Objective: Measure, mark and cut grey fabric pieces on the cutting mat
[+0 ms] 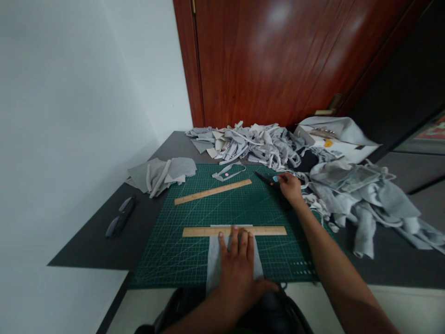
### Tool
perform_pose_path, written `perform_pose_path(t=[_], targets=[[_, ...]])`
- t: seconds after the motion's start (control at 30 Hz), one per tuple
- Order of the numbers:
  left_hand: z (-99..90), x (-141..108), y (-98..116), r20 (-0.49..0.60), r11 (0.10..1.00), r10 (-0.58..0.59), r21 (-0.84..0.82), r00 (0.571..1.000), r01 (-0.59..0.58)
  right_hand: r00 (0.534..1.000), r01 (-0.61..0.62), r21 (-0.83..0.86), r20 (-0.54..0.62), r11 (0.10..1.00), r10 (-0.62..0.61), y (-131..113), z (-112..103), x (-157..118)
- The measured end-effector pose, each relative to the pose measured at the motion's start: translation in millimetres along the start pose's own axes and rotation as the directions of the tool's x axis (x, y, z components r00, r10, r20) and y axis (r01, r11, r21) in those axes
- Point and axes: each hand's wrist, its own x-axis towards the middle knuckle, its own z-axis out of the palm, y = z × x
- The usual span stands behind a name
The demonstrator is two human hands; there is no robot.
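My left hand lies flat with its fingers spread on a light grey fabric piece. Its fingertips press a wooden ruler down across the fabric near the far edge. Farther off to the right, my right hand has its fingers pinched on a small pale-blue piece that looks like tailor's chalk. Black scissors lie beside and partly beneath that hand, so their handles are mostly hidden. A second wooden ruler rests at a slant beyond the first.
Everything lies on a green cutting mat on a dark table. Fabric scraps are heaped at the back, with more cloth at right and a smaller pile at left. Eyeglasses and a white box are also there.
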Motion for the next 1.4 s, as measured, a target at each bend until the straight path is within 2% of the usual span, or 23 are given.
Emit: perform_pose_path(t=[0.17,0.27,0.33,0.4,0.43,0.47,0.5,0.53,0.57,0.63,0.7,0.77,0.87,0.93,1.07,1.17,1.27,1.33,1.4], targets=[[1.5,1.0,-5.2,-0.007,0.998,0.056,-0.001,0.998,-0.056,0.996,-0.081,-0.066,0.021,0.995,0.082,7.5,-4.9,3.7],[3.3,2.3,-9.0,-0.021,0.996,0.088,0.025,0.996,-0.087,0.994,-0.101,-0.106,0.027,0.989,0.105,1.5,-8.1,-2.9],[2.4,4.6,-11.7,-0.021,0.994,0.108,0.035,0.994,-0.108,0.997,-0.069,-0.139,0.021,0.988,0.072,-11.3,-10.6,-10.7],[0.2,8.7,-13.9,-0.019,0.992,0.121,0.031,0.992,-0.121,0.995,0.073,-0.141,0.083,0.987,-0.062,-30.9,-13.3,-21.5],[-1.0,11.4,-14.8,-0.026,0.992,0.121,0.029,0.992,-0.120,0.970,0.183,-0.065,0.174,0.981,-0.169,-42.3,-14.8,-28.0],[-2.0,14.4,-15.5,-0.043,0.993,0.117,0.032,0.992,-0.116,0.914,0.284,0.052,0.288,0.957,-0.287,-53.9,-16.3,-35.0],[-2.9,17.3,-16.0,-0.072,0.993,0.110,0.041,0.991,-0.107,0.812,0.367,0.179,0.417,0.913,-0.408,-65.1,-17.9,-42.5],[-3.5,20.0,-16.4,-0.111,0.994,0.104,0.057,0.988,-0.098,0.711,0.397,0.275,0.511,0.876,-0.482,-75.2,-19.6,-50.2],[-4.0,22.2,-16.9,-0.157,0.993,0.105,0.078,0.982,-0.094,0.645,0.402,0.318,0.567,0.859,-0.512,-83.9,-21.2,-57.7],[-4.5,24.0,-17.9,-0.254,0.986,0.134,0.128,0.958,-0.104,0.566,0.446,0.329,0.617,0.832,-0.547,-95.8,-23.9,-71.3],[-5.1,22.7,-18.8,-0.335,0.976,0.190,0.169,0.923,-0.140,0.546,0.513,0.280,0.623,0.811,-0.560,-101.5,-24.6,-81.6],[-6.8,19.8,-18.7,-0.344,0.955,0.283,0.186,0.895,-0.231,0.553,0.546,0.232,0.623,0.805,-0.554,-103.8,-22.1,-87.9],[-13.2,17.9,-15.6,-0.218,0.921,0.387,0.147,0.896,-0.362,0.597,0.550,0.159,0.611,0.820,-0.519,-106.2,-12.4,-90.6],[-20.0,19.7,-12.3,-0.139,0.928,0.370,0.110,0.919,-0.357,0.654,0.555,0.074,0.577,0.829,-0.489,-107.7,-4.6,-89.3],[-33.8,23.6,-6.2,-0.054,0.942,0.323,0.117,0.945,-0.315,0.782,0.524,-0.105,0.452,0.845,-0.429,-106.6,4.9,-81.7],[-40.4,20.3,-3.3,0.018,0.936,0.332,0.118,0.943,-0.332,0.869,0.431,-0.257,0.375,0.865,-0.322,-100.1,3.4,-73.3],[-42.1,13.6,-4.9,0.063,0.923,0.365,0.102,0.929,-0.370,0.944,0.277,-0.430,0.288,0.859,-0.160,-89.3,-2.8,-65.9],[-41.8,12.0,-11.0,0.078,0.902,0.415,0.094,0.907,-0.421,0.976,0.163,-0.504,0.206,0.848,-0.065,-82.1,-8.0,-62.9],[-42.9,15.8,-22.3,0.083,0.864,0.493,0.064,0.866,-0.499,0.989,0.078,-0.532,0.150,0.843,0.003,-77.0,-13.0,-61.8]])
